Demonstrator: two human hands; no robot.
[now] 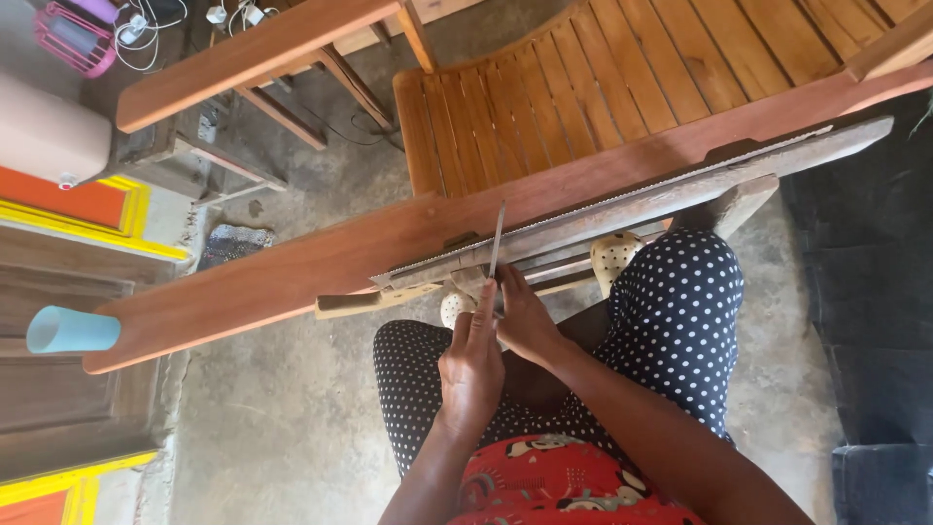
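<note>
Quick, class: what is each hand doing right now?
Left hand: closed on the file.
Right hand: closed beside it, on the file's lower end.

One head-worn camera looks steeply down, close above the lap and floor.

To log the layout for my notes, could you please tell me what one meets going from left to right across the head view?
Light blue cup → patterned cloth on the floor → left hand → thin metal file → right hand → cream perforated shoe → dark fabric at the right edge.
</note>
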